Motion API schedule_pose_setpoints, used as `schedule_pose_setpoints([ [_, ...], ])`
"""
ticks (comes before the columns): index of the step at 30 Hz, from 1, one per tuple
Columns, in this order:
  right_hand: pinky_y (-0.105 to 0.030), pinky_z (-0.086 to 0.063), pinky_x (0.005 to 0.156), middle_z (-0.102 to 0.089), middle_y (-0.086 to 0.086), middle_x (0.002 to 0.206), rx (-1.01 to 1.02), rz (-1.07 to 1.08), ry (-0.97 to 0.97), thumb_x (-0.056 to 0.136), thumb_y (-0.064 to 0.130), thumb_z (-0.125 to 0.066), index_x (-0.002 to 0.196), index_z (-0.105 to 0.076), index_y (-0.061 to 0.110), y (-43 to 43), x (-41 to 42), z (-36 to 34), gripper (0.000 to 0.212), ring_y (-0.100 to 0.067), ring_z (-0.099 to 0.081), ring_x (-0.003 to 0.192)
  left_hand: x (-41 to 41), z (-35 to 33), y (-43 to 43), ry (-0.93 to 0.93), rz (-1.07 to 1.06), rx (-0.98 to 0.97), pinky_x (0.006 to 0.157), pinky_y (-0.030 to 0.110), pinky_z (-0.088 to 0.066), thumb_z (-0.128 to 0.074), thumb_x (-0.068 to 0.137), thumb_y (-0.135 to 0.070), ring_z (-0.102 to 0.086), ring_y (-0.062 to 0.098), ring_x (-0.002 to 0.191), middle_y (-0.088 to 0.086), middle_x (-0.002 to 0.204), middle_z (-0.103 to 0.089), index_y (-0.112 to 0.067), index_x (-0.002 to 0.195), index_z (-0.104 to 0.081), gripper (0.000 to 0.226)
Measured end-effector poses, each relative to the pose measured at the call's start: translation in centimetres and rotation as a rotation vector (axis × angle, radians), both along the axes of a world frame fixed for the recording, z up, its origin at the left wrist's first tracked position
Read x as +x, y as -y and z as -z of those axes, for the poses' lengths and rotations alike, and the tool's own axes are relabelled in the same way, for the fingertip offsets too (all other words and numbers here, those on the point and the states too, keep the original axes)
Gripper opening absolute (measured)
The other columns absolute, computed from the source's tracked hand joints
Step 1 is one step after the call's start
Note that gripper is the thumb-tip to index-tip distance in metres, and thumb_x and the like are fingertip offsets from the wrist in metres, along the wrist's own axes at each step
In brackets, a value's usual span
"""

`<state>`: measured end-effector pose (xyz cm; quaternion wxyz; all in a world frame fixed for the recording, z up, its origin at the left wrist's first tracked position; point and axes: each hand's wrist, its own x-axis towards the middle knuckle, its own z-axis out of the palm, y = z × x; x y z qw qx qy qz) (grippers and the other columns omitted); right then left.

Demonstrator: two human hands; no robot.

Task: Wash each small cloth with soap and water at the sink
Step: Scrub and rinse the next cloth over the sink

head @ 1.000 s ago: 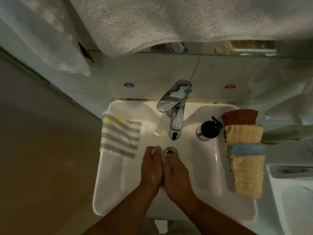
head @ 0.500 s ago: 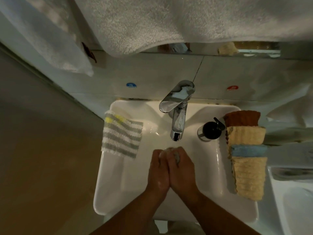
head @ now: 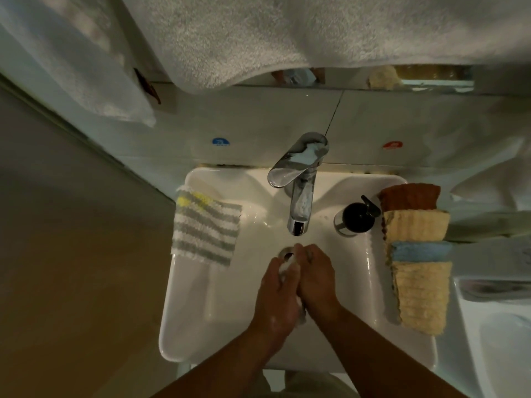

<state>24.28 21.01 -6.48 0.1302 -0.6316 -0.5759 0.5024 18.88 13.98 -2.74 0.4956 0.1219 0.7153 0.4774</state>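
Observation:
My left hand (head: 277, 294) and my right hand (head: 316, 275) are pressed together over the white sink (head: 201, 297), just in front of the drain (head: 286, 252). Between the palms they grip a small pale, soapy cloth (head: 287, 266); only bits of it show at the fingers and near the wrists. A grey-and-white striped cloth (head: 205, 229) with a yellow patch lies over the sink's left rim. Several folded cloths are lined along the right rim: brown (head: 409, 196), yellow (head: 416, 225), blue (head: 421, 250) and a longer yellow one (head: 421, 297). No water stream is visible from the chrome tap (head: 300, 202).
A black soap dispenser (head: 356, 218) stands right of the tap. Large white towels (head: 287, 33) hang above the sink. A wall runs along the left, and the edge of another white fixture (head: 494, 326) lies at the right.
My hands have slid back and forth against each other, rubbing the cloth between them, and stay over the drain area. The cloths on both rims have not moved.

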Motion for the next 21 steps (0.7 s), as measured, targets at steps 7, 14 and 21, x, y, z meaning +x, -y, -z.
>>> schedule_pose_setpoints([
  [7,-0.008,-0.046,0.064,-0.069,0.009,0.082,0.106,-0.089,-0.164,0.103,0.032,-0.053,0.1,-0.064,0.021,3.8,-0.4,-2.6,0.015,0.002,-0.066,0.077,-2.3,2.2,-1.0,0.003,-0.192,-0.059,0.082,0.047,-0.057,-0.052,0.104,-0.024,-0.068,0.024,0.087,0.007,0.093,-0.069,-0.014,0.099,-0.058,0.012],
  [14,-0.022,-0.049,0.07,-0.065,0.007,0.077,0.053,-0.049,-0.035,0.105,0.035,-0.051,0.086,-0.061,0.02,1.2,0.0,-1.2,0.026,-0.004,-0.064,0.073,-0.9,0.3,-0.4,-0.014,-0.051,-0.005,0.065,0.032,-0.058,-0.053,0.103,-0.035,-0.073,0.017,0.083,0.003,0.09,-0.073,-0.019,0.099,-0.062,0.019],
  [21,-0.006,-0.04,0.061,-0.061,0.009,0.075,0.152,-0.134,-0.024,0.102,0.033,-0.055,0.088,-0.057,0.016,1.1,-1.0,-2.5,0.022,0.002,-0.061,0.069,-1.2,0.6,-0.7,0.132,-0.176,-0.039,0.086,0.052,-0.058,-0.05,0.104,-0.018,-0.07,0.033,0.096,0.016,0.101,-0.07,-0.012,0.104,-0.061,0.012],
])
